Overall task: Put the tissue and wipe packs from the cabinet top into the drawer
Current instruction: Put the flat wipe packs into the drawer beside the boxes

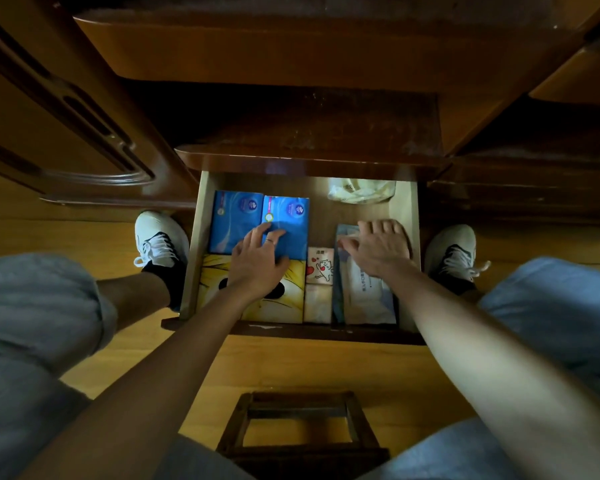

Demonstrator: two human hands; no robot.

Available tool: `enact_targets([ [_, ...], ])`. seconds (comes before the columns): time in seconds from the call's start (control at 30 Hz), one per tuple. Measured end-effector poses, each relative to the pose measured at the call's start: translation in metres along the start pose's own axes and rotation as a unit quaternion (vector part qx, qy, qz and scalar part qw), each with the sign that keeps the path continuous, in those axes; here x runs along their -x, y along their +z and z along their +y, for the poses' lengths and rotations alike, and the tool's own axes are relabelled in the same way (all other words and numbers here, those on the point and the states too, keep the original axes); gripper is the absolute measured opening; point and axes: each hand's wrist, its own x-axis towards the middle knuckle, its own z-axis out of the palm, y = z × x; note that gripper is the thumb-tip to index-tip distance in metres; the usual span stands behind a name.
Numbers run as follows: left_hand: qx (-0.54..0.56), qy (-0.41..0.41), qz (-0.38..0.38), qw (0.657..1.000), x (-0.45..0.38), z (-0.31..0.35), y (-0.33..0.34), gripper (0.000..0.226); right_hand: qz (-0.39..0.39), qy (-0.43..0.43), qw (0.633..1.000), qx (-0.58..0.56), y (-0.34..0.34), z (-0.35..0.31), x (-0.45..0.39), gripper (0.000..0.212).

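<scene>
A seated person reaches both bare arms into a pulled-out pale-wood drawer [411, 216] set under a glossy, dark-varnished wooden cabinet top [309, 161]. The left hand [258, 259], a thin ring on one finger, lies flat with fingers spread and straight, pressing on the nearer of two glossy blue rectangular tissue packs [291, 220] and overlapping a yellow cartoon-printed soft pack [274, 306] below it. The second blue tissue pack [234, 220] sits touching the first, against the drawer's left wall.

The right hand [378, 245] rests palm down, fingers relaxed and fanned, on the far end of a long, crinkled white-and-blue plastic wipe pack [368, 296] lying along the drawer's right side. Between the yellow pack and the wipe pack stand two small pocket-size packs in a column: a white one printed with a cat and red hearts [321, 266], and a pale plain one [317, 304] touching it below.

A crumpled translucent cream plastic bag [361, 190] sits in the far right corner of the drawer. White laced sneakers [160, 239] flank the drawer on a honey-coloured wooden floor [291, 365], and a dark slatted wooden stool [302, 424] shows between grey-blue trouser legs [39, 306].
</scene>
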Motion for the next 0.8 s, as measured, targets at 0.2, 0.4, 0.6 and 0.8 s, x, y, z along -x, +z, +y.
enact_targets([
  [0.2, 0.001, 0.0, 0.001, 1.0, 0.0, -0.002, 0.001, 0.056, -0.027, -0.027, 0.996, -0.085, 0.002, -0.015, 0.021, 0.077],
  [0.4, 0.004, 0.004, -0.005, 1.0, 0.0, -0.001, 0.001, 0.058, 0.094, 0.025, 0.994, -0.048, -0.016, -0.017, 0.005, 0.066],
  [0.6, 0.007, 0.015, 0.01, 1.0, 0.001, -0.005, 0.002, 0.058, 0.029, -0.011, 1.0, 0.0, -0.033, -0.006, -0.045, 0.048],
  [0.8, -0.005, 0.01, 0.029, 1.0, -0.001, 0.001, 0.004, 0.057, 0.035, -0.03, 0.999, 0.026, -0.03, -0.005, -0.036, 0.04],
])
